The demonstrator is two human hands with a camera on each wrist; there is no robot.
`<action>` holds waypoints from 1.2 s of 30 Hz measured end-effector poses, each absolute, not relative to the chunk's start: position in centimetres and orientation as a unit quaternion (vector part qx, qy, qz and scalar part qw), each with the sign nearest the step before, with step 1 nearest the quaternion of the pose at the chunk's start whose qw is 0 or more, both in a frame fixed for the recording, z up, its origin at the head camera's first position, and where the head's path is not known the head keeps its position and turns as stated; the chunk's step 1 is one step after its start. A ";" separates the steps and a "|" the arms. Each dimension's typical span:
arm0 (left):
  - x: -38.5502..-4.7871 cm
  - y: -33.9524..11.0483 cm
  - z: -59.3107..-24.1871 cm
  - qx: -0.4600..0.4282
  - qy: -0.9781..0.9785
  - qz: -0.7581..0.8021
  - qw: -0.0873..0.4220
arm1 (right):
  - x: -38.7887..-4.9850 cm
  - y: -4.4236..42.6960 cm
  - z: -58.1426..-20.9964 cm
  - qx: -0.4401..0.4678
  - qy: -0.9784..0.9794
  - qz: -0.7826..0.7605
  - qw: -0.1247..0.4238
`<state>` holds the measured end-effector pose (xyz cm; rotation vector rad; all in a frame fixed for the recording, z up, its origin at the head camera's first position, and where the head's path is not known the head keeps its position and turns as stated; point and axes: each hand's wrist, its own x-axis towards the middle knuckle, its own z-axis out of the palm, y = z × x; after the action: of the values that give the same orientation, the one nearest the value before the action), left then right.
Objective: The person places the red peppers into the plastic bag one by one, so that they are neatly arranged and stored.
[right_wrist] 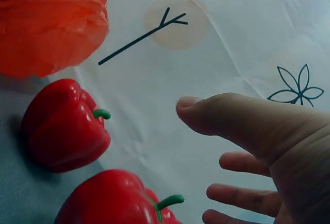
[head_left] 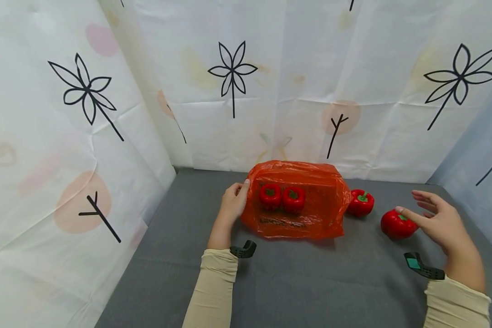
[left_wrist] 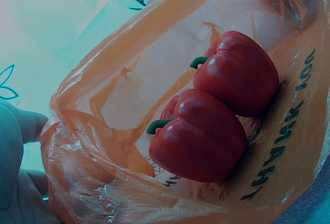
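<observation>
An orange-red plastic bag (head_left: pixel 321 207) lies spread on the grey table, its top held open. Inside sit two red bell peppers side by side, a left one (head_left: pixel 270 196) and a right one (head_left: pixel 294 200); their green stems show in the left wrist view. My left hand (head_left: pixel 233 200) pinches the bag's left edge between thumb and fingers. Outside, one red bell pepper (head_left: pixel 361 203) rests against the bag's right side. Another red bell pepper (head_left: pixel 395 225) stands nearer my right hand (head_left: pixel 444 223), whose fingers are spread and hold nothing. The right wrist view shows a gap between them.
A white cloth (head_left: pixel 295 82) with flower and twig drawings hangs behind the table (head_left: pixel 311 282) and along its sides. Dark straps with small mounts sit on both wrists.
</observation>
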<state>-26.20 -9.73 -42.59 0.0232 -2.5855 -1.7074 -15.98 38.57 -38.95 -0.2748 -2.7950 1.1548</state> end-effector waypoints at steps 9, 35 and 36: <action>-26.3 -9.7 -42.8 0.008 -0.838 -0.545 0.019 | -16.2 39.8 -40.1 -0.095 -0.928 0.359 -0.005; -26.2 -9.6 -42.7 0.009 -0.834 -0.551 0.012 | -16.8 40.2 -40.6 -0.080 -0.933 0.340 -0.084; -26.2 -9.6 -42.7 0.009 -0.834 -0.552 0.012 | -16.8 40.2 -40.5 -0.078 -0.933 0.340 -0.085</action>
<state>-26.19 -9.59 -42.70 0.0290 -2.5989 -1.7204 -16.81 40.18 -40.53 -0.2599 -3.1022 1.1317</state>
